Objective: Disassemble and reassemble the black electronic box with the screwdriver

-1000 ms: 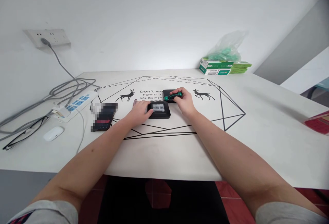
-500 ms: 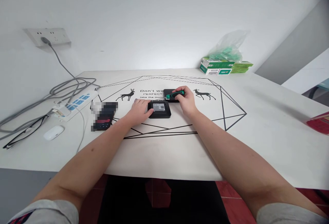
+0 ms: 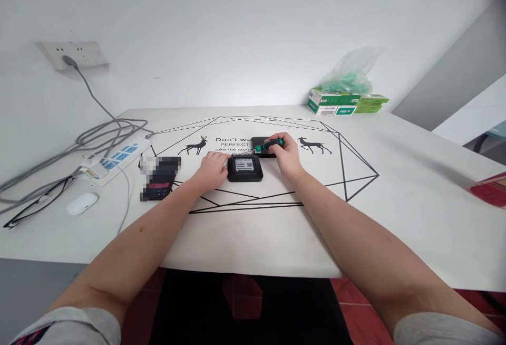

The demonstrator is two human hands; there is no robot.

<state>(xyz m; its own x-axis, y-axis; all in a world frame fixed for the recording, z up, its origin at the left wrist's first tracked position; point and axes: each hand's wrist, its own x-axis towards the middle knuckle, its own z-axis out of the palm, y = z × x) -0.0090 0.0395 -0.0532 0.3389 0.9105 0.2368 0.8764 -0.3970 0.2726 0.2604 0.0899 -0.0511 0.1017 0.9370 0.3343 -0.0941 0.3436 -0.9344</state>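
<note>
So the black square case [image 3: 245, 168] is lying flat on the worktop [image 3: 256, 239], label up, pretty much straight ahead at 12 o'clock. The second black piece [image 3: 258, 140] sits just past it, towards the case's 1 o'clock, partly behind the right hand [image 3: 290, 156].

Technique-wise, I'd brace the case at its 9 o'clock side so it can't skate about, and go easy on the pressure. The green screwdriver [image 3: 262, 148] is lying over at a low slant, shaft aimed at roughly 9 o'clock, so a slip would run straight at the fingertips over there. If it's meant for turning, I'd stand it up square first. Can't make out where the tip ends, or if it touches anything.

Hands: the right one is closed around the driver's handle, narrow grip, fingers over the top. The left hand [image 3: 214, 169] is loosely bent, fingers close together, right up against the case's 9 o'clock edge. Can't tell if it's pinching anything, since the palm side is hidden.
</note>
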